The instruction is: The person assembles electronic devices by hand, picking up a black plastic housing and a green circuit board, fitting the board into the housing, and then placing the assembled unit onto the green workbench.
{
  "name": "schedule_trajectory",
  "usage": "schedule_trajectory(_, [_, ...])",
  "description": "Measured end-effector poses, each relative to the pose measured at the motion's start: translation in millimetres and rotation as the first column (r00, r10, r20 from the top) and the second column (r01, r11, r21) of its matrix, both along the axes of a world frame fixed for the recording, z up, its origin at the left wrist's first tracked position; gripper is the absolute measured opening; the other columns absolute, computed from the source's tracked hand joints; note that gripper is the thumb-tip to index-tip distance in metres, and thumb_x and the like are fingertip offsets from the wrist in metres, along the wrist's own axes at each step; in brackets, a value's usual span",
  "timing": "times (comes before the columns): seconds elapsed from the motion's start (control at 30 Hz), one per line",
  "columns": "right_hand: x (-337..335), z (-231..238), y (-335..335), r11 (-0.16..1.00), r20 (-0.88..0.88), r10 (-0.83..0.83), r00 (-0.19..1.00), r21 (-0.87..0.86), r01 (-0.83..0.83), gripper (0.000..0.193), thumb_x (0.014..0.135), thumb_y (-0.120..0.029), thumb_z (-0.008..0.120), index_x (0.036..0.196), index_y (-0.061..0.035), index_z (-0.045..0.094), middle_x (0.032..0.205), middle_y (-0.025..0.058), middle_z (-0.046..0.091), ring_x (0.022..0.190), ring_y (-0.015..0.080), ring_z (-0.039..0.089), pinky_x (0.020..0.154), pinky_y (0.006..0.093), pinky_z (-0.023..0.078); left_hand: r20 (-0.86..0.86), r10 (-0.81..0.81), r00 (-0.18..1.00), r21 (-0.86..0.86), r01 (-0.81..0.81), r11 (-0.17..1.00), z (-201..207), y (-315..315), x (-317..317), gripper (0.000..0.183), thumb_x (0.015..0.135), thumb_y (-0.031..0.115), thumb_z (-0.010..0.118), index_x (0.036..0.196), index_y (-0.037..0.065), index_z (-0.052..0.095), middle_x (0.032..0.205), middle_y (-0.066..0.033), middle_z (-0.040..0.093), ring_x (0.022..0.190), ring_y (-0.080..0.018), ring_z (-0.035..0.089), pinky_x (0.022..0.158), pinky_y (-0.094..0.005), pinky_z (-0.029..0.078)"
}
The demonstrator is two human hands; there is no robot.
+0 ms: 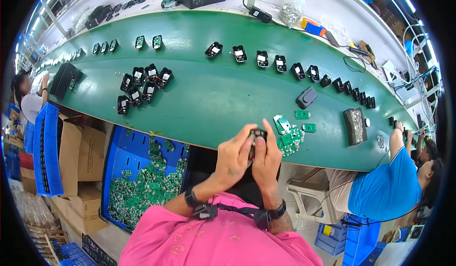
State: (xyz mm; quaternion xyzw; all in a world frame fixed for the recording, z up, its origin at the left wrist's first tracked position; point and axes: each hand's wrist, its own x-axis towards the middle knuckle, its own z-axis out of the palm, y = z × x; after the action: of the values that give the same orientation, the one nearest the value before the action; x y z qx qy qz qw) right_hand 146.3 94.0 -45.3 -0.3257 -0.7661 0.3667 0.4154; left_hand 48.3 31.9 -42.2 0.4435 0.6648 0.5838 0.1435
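Observation:
Both hands meet over the table's near edge, fingers wrapped around a small black plastic housing with electronics inside. My left hand grips its left side, while my right hand closes on the right with the thumb pressed against it. Much of the housing is hidden by the fingers. Just right of my hands lies a pile of green circuit boards, with two loose boards beside it. Farther back stands a closed black case. A cluster of open black housings with wires sits to the left.
A row of open housings crosses the green table. At right stands a grey block. A blue bin full of boards is at lower left. Co-workers sit at both ends, one in a blue shirt near a stool.

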Motion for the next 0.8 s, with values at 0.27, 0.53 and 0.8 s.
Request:
schedule_trajectory(0.27, [-8, -6, 15, 0.950, 0.018, 0.148, 0.989, -0.282, -0.137, 0.036, 0.102, -0.015, 0.048, 0.134, 0.0001, 0.054, 0.091, 0.0142, 0.067, 0.070, 0.0163, 0.064, 0.064, 0.0331, 0.051, 0.201, -0.112, 0.973, -0.015, 0.117, 0.993, -15, 1, -20, 0.033, 0.101, 0.014, 0.053, 0.130, -0.002, 0.059, 0.106, -0.0107, 0.069, 0.075, -0.0096, 0.066, 0.057, -0.0260, 0.058])
schedule_trajectory(0.53, [-14, -25, 42, 0.368, -0.369, 0.139, 0.919, -0.842, -0.394, 0.027, 0.105, -0.028, 0.050, 0.107, -0.0031, 0.061, 0.068, 0.0051, 0.061, 0.050, 0.0076, 0.055, 0.043, 0.0214, 0.043, 0.825, -0.097, 0.556, -0.057, 0.253, 0.966, -39, 23, -56, 0.031, 0.098, 0.012, 0.055, 0.122, -0.007, 0.059, 0.090, -0.0110, 0.069, 0.055, -0.0121, 0.065, 0.049, -0.0230, 0.056])
schedule_trajectory(0.8, [-27, 1, 47, 0.269, -0.431, 0.131, 0.893, -0.852, -0.450, 0.031, 0.101, -0.022, 0.058, 0.116, 0.0040, 0.055, 0.068, 0.0064, 0.063, 0.048, 0.0130, 0.059, 0.042, 0.0242, 0.046, 0.948, -0.103, 0.301, -0.003, 0.332, 0.943, -24, 26, -80, 0.030, 0.099, 0.018, 0.056, 0.120, -0.004, 0.059, 0.092, -0.0111, 0.070, 0.059, -0.0149, 0.069, 0.052, -0.0226, 0.058])
